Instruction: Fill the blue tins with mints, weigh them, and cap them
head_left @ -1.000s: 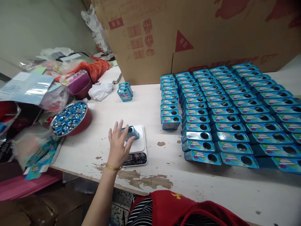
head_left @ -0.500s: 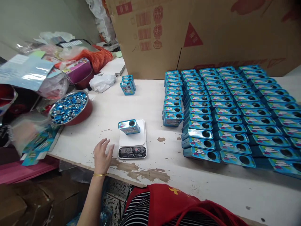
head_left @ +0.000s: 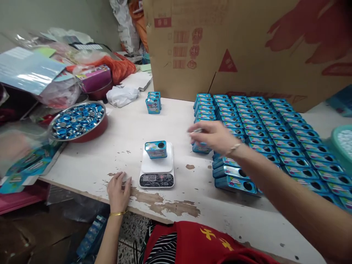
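Note:
A blue tin [head_left: 156, 150] with a round hole in its top stands on a white kitchen scale [head_left: 156, 168], whose display is lit. Left of the scale, my left hand [head_left: 119, 192] lies on the table with its fingers apart and nothing in them. My right hand [head_left: 210, 137] hangs over the left edge of the rows of blue tins [head_left: 260, 141]. Its fingers are pinched together, and a small greyish thing shows blurred between them. My right forearm hides some of the tins.
A red bowl [head_left: 93, 132] of blue-and-silver lids sits at the left, beside bags and packaging. A few blue tins [head_left: 153, 105] stand behind the scale. A large cardboard box [head_left: 187, 80] borders the back. At the right edge is a green tub [head_left: 338, 137] with white pieces.
My right hand has come into view from the right, over the tins. My left hand has lowered slightly onto the table. The camera view has shifted, and the green tub now shows.

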Tool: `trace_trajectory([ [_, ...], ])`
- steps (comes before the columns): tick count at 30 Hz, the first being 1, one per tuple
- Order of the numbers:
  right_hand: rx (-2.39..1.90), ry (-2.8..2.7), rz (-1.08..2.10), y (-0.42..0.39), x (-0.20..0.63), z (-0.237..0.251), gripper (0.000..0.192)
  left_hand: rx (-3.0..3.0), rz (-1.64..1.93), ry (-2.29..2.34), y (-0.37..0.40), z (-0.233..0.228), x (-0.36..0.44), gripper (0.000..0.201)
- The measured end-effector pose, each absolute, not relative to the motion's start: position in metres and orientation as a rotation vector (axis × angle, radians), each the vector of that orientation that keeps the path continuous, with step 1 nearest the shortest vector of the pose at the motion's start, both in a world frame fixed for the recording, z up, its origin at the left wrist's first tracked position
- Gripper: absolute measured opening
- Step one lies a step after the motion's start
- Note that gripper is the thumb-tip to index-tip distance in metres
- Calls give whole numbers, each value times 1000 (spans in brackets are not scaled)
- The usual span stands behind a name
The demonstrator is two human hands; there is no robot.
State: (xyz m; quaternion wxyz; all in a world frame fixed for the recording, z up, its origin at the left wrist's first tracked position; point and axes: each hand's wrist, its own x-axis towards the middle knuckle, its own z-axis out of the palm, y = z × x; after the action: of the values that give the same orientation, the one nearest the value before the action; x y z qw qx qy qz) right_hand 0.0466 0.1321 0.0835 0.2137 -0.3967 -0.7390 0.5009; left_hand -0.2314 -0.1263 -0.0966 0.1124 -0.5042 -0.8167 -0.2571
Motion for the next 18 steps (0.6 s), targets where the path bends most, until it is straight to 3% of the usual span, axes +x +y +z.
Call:
trace_trajectory([
  [4, -954, -2518, 1132, 110, -37, 74, 11, -1480, -802, -2371, -129, -97, -234, 29],
  [8, -911, -2792, 786, 111, -57, 67, 15, -1471, -844, -2380, -129, -99, -234, 27],
  [18, -864, -2612, 831, 117, -33, 79, 18, -1449, -889, -2415, -130, -99, -230, 24],
])
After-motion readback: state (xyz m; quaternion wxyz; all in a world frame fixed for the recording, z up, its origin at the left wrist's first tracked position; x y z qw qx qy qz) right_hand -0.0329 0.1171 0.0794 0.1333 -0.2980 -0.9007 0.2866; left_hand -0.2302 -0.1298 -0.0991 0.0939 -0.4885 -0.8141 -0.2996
